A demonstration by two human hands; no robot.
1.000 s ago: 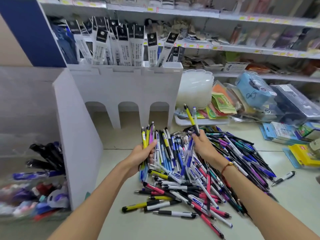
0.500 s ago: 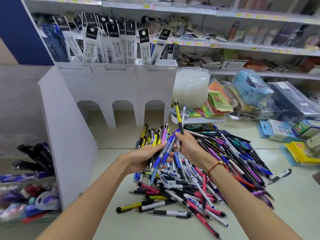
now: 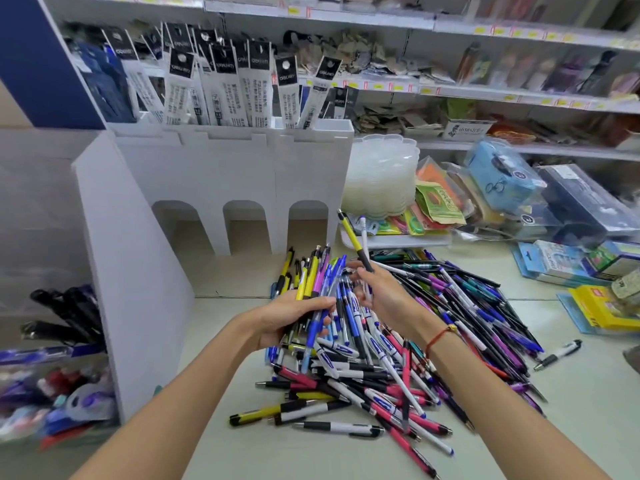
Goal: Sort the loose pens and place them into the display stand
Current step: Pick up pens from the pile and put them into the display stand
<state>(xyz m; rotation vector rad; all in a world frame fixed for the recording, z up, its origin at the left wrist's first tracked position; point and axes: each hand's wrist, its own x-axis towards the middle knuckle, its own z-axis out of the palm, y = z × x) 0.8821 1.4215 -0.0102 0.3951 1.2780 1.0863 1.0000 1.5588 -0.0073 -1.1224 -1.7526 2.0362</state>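
Loose plastic pens (image 3: 381, 386), pink, white, yellow and blue, lie heaped on the pale worktop (image 3: 571, 427). Above the heap, the left hand (image 3: 294, 315) grips a fanned bundle of pens (image 3: 313, 275); the right hand (image 3: 382, 292) pinches a yellow-and-black pen (image 3: 353, 237). Farther left stands the white arched display stand (image 3: 225, 174).

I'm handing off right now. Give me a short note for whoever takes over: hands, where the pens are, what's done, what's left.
Left hand: grip closed on a bundle of sorted pens, tips pointing away.
Right hand: grip on a yellow pen and a white pen, raised beside the bundle.
Loose pens: large pile on the floor under and right of both hands; one stray pen lies apart, far right.
Display stand: white, behind the pile; its top slots hold packaged items.
Done: one handful gathered.
Left: add the two pens, put the bundle in the stand, sort the remaining pile.
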